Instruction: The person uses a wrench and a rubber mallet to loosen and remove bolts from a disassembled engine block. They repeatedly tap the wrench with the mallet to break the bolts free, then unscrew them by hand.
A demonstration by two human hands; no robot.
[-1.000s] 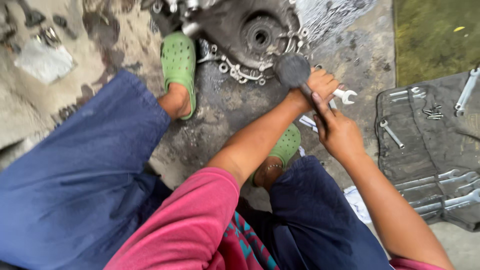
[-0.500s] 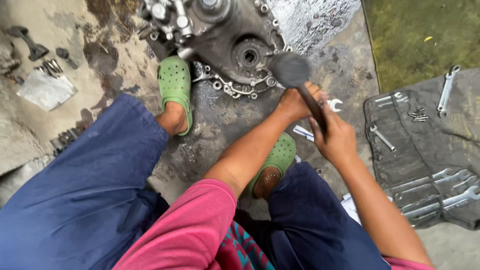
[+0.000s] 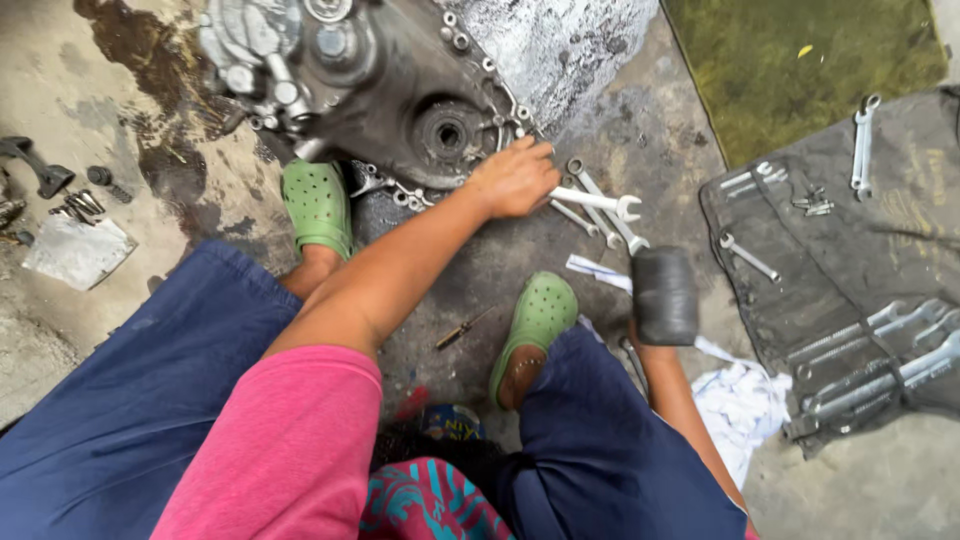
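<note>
Steel spanners lie on the floor beside the engine casing; the left hand grasps one. The right hand, hidden behind the mallet, seems clenched on its handle. Judging by this, a spanner is being chosen, and fitting it comes next.

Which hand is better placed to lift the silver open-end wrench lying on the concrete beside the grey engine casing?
Left. The left hand lies on the silver open-end wrench beside the grey metal engine casing. The right hand is farther back and carries a black rubber mallet.
</note>
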